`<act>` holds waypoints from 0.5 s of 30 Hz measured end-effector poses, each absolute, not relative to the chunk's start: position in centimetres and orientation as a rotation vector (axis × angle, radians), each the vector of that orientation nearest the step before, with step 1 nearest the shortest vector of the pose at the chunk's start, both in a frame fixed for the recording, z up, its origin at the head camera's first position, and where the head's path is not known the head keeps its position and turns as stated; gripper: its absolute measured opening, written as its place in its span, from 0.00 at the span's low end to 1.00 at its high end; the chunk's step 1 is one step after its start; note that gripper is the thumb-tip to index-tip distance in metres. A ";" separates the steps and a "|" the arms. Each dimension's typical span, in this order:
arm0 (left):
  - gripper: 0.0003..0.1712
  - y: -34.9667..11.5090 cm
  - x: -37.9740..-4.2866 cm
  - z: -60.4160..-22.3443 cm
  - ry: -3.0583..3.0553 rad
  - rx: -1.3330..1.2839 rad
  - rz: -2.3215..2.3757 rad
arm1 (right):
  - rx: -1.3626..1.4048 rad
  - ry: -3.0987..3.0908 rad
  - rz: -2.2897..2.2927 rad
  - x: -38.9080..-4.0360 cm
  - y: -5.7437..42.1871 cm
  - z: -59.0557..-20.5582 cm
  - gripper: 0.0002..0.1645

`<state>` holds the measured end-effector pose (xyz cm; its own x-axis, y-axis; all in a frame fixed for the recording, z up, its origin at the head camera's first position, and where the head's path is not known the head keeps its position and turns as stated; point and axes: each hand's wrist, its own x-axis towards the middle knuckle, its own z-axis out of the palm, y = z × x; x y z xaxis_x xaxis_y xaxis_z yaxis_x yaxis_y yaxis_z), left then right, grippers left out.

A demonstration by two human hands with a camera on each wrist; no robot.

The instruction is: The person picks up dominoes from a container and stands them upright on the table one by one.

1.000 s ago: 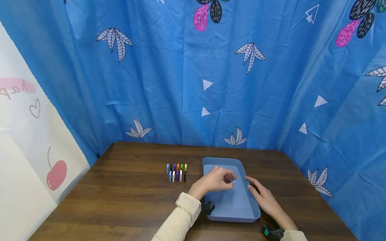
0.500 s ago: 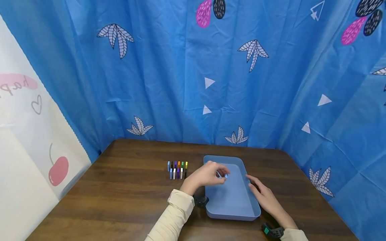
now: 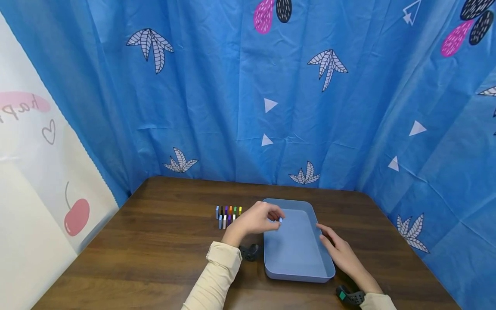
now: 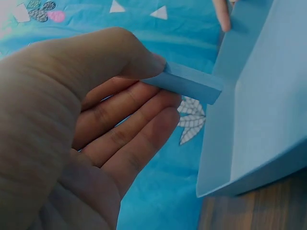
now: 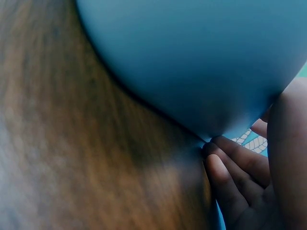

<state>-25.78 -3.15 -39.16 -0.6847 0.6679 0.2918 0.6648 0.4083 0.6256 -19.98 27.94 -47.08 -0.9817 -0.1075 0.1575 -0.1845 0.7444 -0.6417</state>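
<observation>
My left hand pinches a small light-blue rectangular block between thumb and fingers, above the left part of a shallow blue tray. In the left wrist view the block's free end points toward the tray wall. My right hand rests with fairly straight fingers against the tray's right side; in the right wrist view its fingertips lie by the tray's outer wall. Left of the tray stand two rows of small coloured blocks, partly hidden behind the left hand.
The brown wooden table bears the tray and blocks. A patterned blue curtain hangs behind and to the right. A white printed sheet hangs at the left.
My left hand has moved left with the block, from over the tray's middle to its left side. The right hand stays at the tray. The head view has shifted slightly.
</observation>
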 end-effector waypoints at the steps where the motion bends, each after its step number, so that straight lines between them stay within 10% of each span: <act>1: 0.12 -3.4 -25.8 -39.1 2.638 1.236 1.169 | 0.238 -2.829 1.058 -20.0 27.9 -47.1 0.31; 15: 0.11 -6.6 -25.9 -38.2 2.689 1.121 1.275 | 0.247 -2.823 1.034 -20.0 27.9 -47.1 0.31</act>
